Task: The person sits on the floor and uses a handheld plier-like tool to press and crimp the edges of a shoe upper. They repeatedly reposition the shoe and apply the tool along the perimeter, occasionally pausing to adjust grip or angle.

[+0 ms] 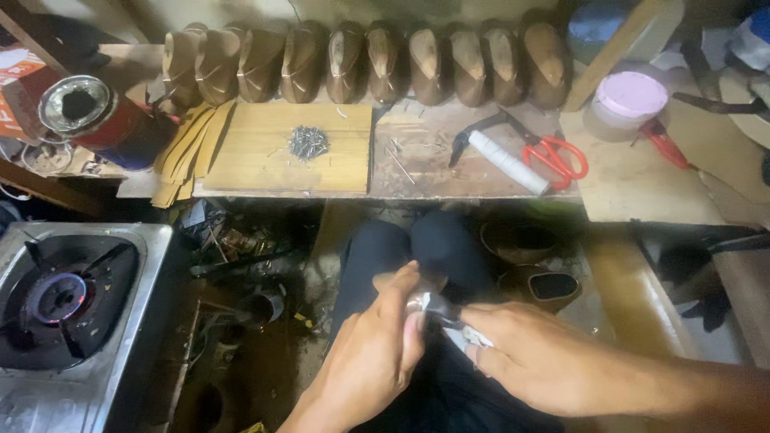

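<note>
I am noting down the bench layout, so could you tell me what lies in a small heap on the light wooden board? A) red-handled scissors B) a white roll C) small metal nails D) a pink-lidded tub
C: a heap of small metal nails sits near the middle of the light wooden board, while the red-handled scissors lie farther right on the bench.

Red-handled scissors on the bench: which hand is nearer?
Right. The right hand sits low, below the red-handled scissors; the left hand is farther left, both holding a small shiny tool.
</note>
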Demonstrator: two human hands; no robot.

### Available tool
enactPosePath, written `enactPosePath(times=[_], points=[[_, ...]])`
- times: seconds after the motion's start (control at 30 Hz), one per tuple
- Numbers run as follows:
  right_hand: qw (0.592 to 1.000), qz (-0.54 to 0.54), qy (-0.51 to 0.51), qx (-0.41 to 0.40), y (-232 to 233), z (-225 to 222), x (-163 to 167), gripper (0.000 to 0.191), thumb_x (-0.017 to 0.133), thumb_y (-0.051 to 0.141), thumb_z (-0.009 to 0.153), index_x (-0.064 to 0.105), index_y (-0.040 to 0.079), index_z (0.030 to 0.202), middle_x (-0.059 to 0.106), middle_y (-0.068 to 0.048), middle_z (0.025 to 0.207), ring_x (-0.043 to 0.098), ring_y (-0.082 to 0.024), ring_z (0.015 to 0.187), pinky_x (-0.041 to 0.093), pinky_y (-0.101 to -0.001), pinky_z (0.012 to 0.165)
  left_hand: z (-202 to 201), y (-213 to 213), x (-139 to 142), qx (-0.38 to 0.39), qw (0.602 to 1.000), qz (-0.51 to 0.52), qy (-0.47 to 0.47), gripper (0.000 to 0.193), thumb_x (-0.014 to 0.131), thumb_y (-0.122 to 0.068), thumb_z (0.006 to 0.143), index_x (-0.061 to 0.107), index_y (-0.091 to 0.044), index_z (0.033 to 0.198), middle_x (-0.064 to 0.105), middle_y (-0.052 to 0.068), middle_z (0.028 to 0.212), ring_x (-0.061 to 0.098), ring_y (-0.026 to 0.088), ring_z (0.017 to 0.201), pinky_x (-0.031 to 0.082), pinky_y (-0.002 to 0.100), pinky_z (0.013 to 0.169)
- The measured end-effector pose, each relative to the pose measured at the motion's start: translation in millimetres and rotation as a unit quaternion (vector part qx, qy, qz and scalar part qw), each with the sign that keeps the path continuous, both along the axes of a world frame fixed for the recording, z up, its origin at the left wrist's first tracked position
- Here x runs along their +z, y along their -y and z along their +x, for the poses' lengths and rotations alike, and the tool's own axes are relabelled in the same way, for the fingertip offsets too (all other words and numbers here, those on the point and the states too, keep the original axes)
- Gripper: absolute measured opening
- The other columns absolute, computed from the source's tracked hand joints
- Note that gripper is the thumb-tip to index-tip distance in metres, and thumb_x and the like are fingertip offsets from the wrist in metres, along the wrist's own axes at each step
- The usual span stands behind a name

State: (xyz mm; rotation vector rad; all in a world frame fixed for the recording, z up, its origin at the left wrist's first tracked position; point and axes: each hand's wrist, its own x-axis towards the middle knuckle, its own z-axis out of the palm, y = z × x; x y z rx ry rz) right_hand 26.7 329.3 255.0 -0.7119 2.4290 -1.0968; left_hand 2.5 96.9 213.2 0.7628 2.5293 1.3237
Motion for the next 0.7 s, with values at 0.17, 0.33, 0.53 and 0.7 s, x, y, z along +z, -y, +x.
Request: enactPosePath(times=[0.17,0.33,0.53,0.7], points=[[0.994,0.093,-0.045,-0.024,-2,1,14,0.061,0.062,0.007,0.083,0.058,0.009,0.144,0.065,-0.012,0.105,0.066,-0.034,0.093,0.051,-0.0430,0.078,-2,-3,4,-0.021,0.999,0.005,-0.045,0.053,0.056,-0.018,0.099,0.036,-0.002,0.145,0.067,0.028,0.123,0.069,0.049,0.087,0.054,0.054,0.075],[0.982,0.189,-0.012,-0.015,-2,-9,25,0.061,0.064,0.012,0.087,0.052,0.011,0.147,0.062,-0.012,0.106,0.066,-0.033,0.093,0.051,-0.0434,0.078,-6,-2,8,-0.031,0.998,0.013,-0.058,0.053,0.056,-0.019,0.100,0.036,-0.001,0.145,0.071,0.025,0.114,0.070,0.048,0.087,0.054,0.054,0.076],[0.991,0.133,-0.015,0.003,-2,-21,33,0.056,0.063,0.010,0.088,0.056,0.006,0.144,0.064,-0.012,0.105,0.066,-0.033,0.093,0.051,-0.0431,0.077,-12,-4,13,-0.029,0.999,-0.010,-0.024,0.052,0.055,-0.021,0.101,0.037,-0.002,0.145,0.071,0.026,0.114,0.070,0.047,0.092,0.054,0.053,0.080],[0.969,0.237,-0.074,0.009,-6,-9,28,0.060,0.064,0.014,0.088,0.052,0.007,0.146,0.061,-0.012,0.103,0.066,-0.033,0.081,0.052,-0.0442,0.070,-11,-5,13,-0.039,0.998,0.018,-0.053,0.052,0.054,-0.020,0.101,0.036,0.002,0.145,0.068,0.027,0.126,0.069,0.047,0.099,0.054,0.051,0.084]])
